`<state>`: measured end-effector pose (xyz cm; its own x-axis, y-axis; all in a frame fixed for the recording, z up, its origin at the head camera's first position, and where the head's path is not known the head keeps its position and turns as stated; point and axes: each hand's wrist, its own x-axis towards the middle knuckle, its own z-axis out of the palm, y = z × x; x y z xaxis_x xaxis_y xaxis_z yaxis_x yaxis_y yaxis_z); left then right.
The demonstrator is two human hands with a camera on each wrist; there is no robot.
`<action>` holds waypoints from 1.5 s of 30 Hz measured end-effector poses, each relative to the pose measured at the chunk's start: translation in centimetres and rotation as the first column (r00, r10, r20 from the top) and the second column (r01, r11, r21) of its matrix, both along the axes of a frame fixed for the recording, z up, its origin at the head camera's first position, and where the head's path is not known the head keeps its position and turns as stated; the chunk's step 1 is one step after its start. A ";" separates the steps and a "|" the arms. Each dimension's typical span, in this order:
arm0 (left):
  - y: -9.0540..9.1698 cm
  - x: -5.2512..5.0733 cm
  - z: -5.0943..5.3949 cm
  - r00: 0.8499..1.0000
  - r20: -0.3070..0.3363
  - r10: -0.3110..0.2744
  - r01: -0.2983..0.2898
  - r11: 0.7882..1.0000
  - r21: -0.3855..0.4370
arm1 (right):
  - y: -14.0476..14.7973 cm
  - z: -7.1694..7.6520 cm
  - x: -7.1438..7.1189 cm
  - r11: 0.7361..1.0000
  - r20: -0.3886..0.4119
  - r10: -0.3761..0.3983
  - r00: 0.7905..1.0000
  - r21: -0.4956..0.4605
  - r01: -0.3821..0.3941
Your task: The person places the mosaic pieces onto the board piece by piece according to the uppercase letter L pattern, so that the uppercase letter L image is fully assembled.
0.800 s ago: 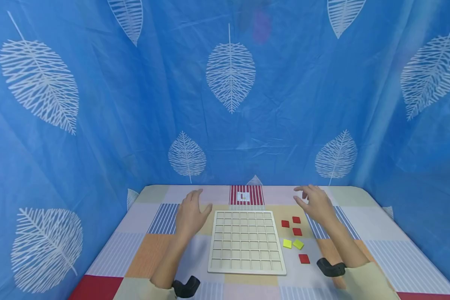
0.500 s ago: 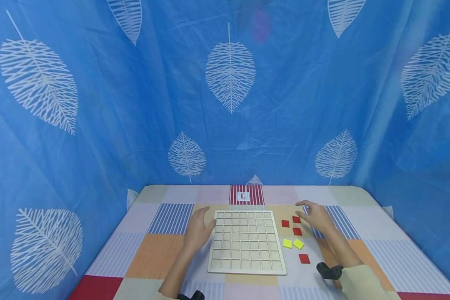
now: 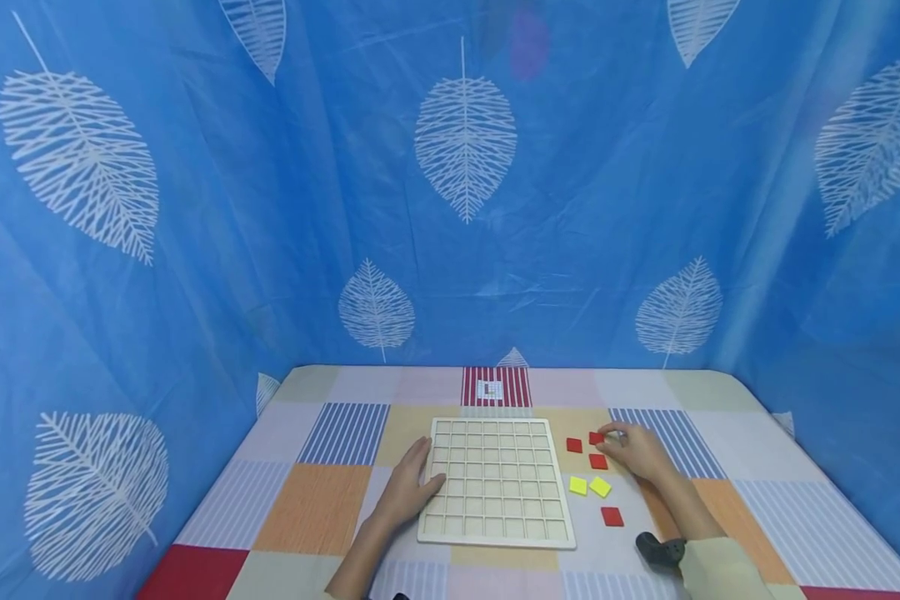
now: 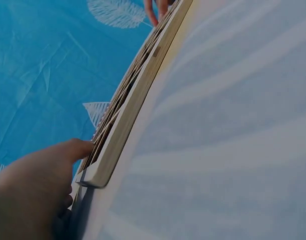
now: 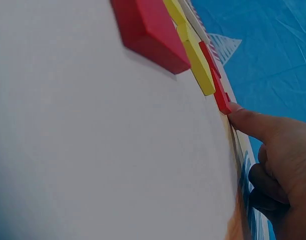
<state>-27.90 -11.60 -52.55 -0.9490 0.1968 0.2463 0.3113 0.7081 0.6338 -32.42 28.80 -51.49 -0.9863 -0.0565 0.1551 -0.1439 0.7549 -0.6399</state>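
Note:
A pale square grid board (image 3: 497, 541) lies on the table. My left hand (image 3: 403, 487) rests at its left edge, thumb across the rim and fingers along the outer side. In the left wrist view that thumb (image 4: 77, 149) lies over the board's rim (image 4: 127, 120). My right hand (image 3: 640, 448) is right of the board, its thumb and index finger pinching the far red square tile (image 3: 596, 437), which is still on the cloth. Two more red tiles (image 3: 573, 445) (image 3: 598, 461) lie close by. The right wrist view shows the thumb (image 5: 243, 117) against red; the other fingers are curled.
Two yellow tiles (image 3: 578, 486) (image 3: 600, 487) and another red tile (image 3: 612, 517) lie right of the board. A small grid picture (image 3: 489, 390) is behind the board. A patchwork cloth (image 3: 333, 510) covers the table. Blue leaf-patterned curtains (image 3: 570, 208) enclose it.
My left hand has moved down and right onto the board's left edge. My right hand has moved down to the far red tile, thumb and index finger closing together. The tiles lie as before.

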 end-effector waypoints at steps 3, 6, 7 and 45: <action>0.1 0.0 0.0 1.000 -0.025 -0.012 0.012 0.999 -0.033 | -0.1 0.1 0.2 1.000 -0.025 -0.013 1.000 0.012 0.013; 0.1 0.0 -0.2 1.000 -0.017 -0.006 0.004 0.997 -0.071 | -0.5 0.6 0.3 1.000 -0.039 -0.020 0.999 0.009 0.020; 0.1 0.1 -0.2 1.000 -0.016 -0.002 0.001 0.997 -0.082 | -0.8 0.8 0.3 1.000 -0.043 -0.021 0.999 -0.001 0.021; 0.0 0.4 -0.5 0.997 -0.078 -0.002 -0.011 0.986 -0.169 | -18.4 0.7 -2.0 0.958 -0.115 0.284 0.952 0.075 -0.277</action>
